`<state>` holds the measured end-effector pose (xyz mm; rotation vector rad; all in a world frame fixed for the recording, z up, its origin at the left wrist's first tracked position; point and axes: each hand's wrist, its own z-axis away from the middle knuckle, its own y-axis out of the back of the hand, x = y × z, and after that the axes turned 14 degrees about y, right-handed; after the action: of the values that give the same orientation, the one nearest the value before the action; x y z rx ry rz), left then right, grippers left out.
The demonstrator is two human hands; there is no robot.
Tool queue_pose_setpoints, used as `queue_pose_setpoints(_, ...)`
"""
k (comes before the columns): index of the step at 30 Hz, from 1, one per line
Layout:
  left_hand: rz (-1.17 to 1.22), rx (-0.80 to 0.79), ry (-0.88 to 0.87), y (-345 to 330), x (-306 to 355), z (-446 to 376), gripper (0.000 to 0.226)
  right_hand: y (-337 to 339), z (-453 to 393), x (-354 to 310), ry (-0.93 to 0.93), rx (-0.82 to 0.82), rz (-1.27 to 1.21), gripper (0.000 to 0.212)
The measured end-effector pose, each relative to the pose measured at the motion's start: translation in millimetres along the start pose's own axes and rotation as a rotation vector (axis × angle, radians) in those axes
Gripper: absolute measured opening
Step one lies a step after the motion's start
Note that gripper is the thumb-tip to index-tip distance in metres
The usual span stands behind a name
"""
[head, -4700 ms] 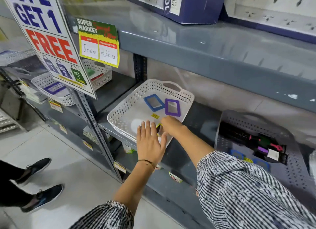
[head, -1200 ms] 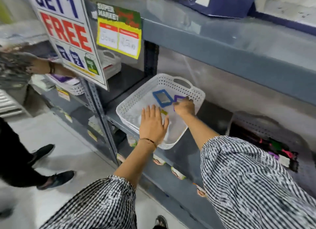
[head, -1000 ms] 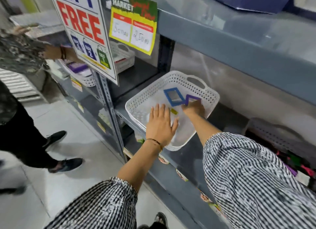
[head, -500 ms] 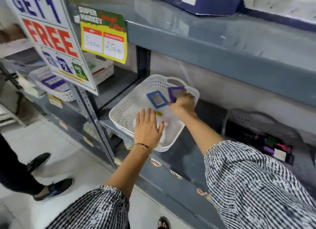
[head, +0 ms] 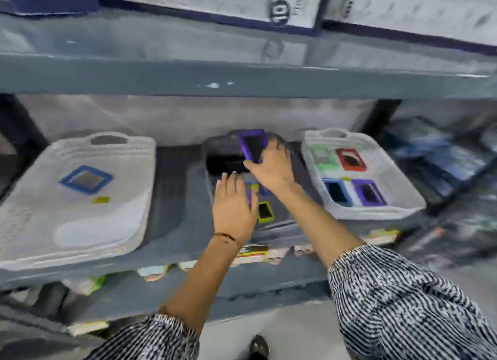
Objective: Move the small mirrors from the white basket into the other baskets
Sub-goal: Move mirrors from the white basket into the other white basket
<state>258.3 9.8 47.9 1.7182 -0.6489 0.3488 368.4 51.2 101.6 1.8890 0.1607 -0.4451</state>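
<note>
the picture is blurred by motion, so fine detail is soft. the right hand (head: pixel 270 168) grasps a purple-framed mirror (head: pixel 252 145) between thumb and fingers, holding it tilted up above the far part of the grey basket (head: pixel 279 228) that sits in the middle of the shelf (head: pixel 172 187). the left hand (head: pixel 233 209) is spread flat, fingers loose and holding nothing, palm down over the near left part of that grey basket. just right of the left hand a yellow-framed mirror (head: pixel 265 211) lies in the grey basket, and a few more small coloured frames show between the two hands, too blurred to tell apart. a dark object (head: pixel 226 164) lies at the far end of the grey basket, under the held mirror. to the left, well apart from both hands, the white basket (head: pixel 67 225) rests on the shelf with a blue-framed mirror (head: pixel 86 179) lying flat in its far half and a small yellow tag (head: pixel 100 200) just near of it. to the right stands another white basket (head: pixel 376 213) holding a red-framed mirror (head: pixel 351 159), a green-framed one (head: pixel 324 158), a blue one (head: pixel 336 192) and a purple one (head: pixel 368 192). both forearms come out of striped sleeves (head: pixel 398 306), and the left wrist wears a thin bracelet (head: pixel 227 237).
</note>
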Motion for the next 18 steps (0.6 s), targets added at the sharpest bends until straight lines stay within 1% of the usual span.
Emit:
queue_pose_setpoints(3,0.007,-0.091,-0.093,-26,40,9,0.050,29,15,59,-0.128,0.021,0.004,0.080)
queue_pose_setpoints(8,-0.038,-0.180,-0.147,-66,94,13,0.050,61,33,146,-0.293,0.056,0.028,0.086)
queue_pose_setpoints(12,-0.082,-0.230,-0.145,-94,123,14,0.052,72,39,204,-0.386,0.024,0.047,0.085)
queue_pose_setpoints(16,-0.105,-0.253,-0.084,-114,140,14,0.054,73,39,252,-0.466,-0.048,0.030,0.084)
queue_pose_setpoints(18,-0.135,-0.263,-0.053,-121,141,14,0.056,74,39,271,-0.505,-0.087,0.024,0.079)
